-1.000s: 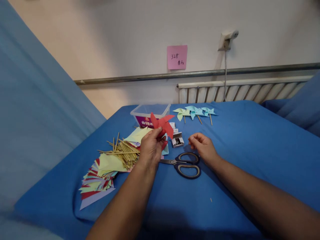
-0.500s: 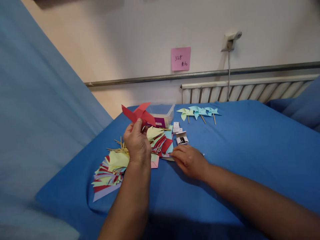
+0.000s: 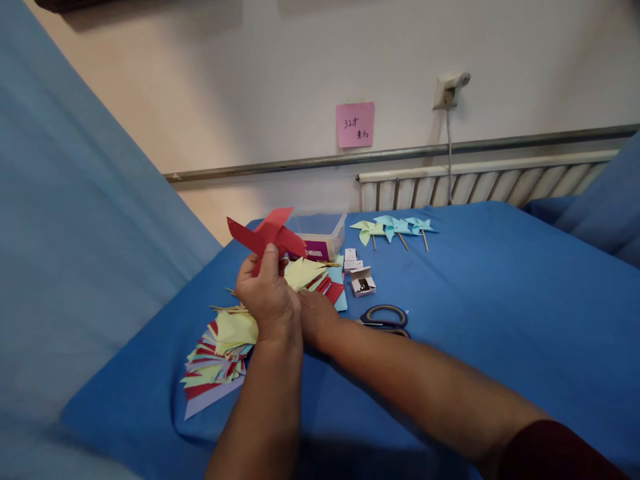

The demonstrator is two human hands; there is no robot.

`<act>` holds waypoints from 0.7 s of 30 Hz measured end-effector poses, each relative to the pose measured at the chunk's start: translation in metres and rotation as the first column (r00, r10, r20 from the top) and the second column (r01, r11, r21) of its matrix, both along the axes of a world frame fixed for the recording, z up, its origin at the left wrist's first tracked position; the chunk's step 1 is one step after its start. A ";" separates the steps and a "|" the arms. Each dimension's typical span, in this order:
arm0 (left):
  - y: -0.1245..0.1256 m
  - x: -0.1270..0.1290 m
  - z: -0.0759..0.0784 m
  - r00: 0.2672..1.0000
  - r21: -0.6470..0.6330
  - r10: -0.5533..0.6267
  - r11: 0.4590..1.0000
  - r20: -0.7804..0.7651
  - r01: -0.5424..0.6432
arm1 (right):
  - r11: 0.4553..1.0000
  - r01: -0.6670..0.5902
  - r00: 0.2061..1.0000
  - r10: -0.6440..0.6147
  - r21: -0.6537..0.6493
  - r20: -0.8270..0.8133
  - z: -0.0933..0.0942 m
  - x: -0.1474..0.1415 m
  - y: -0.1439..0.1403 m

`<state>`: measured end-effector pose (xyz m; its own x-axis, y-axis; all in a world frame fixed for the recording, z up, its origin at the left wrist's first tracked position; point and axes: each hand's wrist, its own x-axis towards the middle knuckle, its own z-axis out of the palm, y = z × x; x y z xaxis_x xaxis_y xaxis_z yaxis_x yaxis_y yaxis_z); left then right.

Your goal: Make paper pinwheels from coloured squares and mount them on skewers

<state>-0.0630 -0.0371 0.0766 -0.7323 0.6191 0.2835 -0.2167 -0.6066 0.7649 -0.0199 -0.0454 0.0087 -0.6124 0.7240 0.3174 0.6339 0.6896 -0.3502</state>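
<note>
Raised above the table, my left hand (image 3: 267, 287) pinches a red paper pinwheel (image 3: 270, 233) near its middle, between thumb and fingers. My right hand (image 3: 317, 317) reaches behind my left wrist, among the paper pieces and sticks; its fingers are hidden there. Beside it lie yellow and red cut paper pieces (image 3: 307, 272). A second fanned pile of coloured paper (image 3: 215, 367) rests left of my left forearm, with thin wooden sticks (image 3: 233, 309) just behind it. Scissors (image 3: 385, 317) with dark handles lie right of my right hand, partly covered by that forearm.
A clear plastic box (image 3: 335, 233) stands behind the papers. Small white boxes (image 3: 363, 283) sit right of them, one open with dark bits inside. Three finished pinwheels (image 3: 397, 227) lie at the back of the blue-covered table (image 3: 475, 293). A blue curtain (image 3: 90, 220) hangs at left.
My right hand has moved left from beside the scissors to behind my left wrist, uncovering the scissors' handles. My left hand, still with the red pinwheel, has shifted slightly left.
</note>
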 end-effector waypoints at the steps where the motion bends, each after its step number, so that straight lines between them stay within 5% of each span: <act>1: 0.000 0.001 0.000 1.000 -0.003 -0.020 1.000 0.008 0.020 | 1.000 0.007 1.000 -0.007 -0.005 -0.004 -0.001 0.000 0.000; 11: -0.003 0.009 -0.002 0.991 -0.018 -0.123 0.992 0.051 0.124 | 0.996 0.066 0.993 -0.072 -0.067 -0.089 0.001 0.004 -0.004; 16: -0.007 0.012 0.001 0.983 0.006 -0.163 0.987 0.078 0.163 | 0.985 0.173 0.970 -0.175 -0.024 -0.170 0.000 0.036 -0.012; 21: -0.005 0.016 -0.001 0.987 -0.024 -0.149 0.988 0.063 0.151 | 0.939 0.315 0.736 -0.335 -0.141 -0.588 -0.012 0.102 -0.015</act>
<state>-0.0468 -0.0421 0.0753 -0.6457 0.7307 0.2217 -0.3505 -0.5415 0.7642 0.0818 -0.0606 -0.0033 -0.0327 0.8590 0.5109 0.4742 0.4633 -0.7487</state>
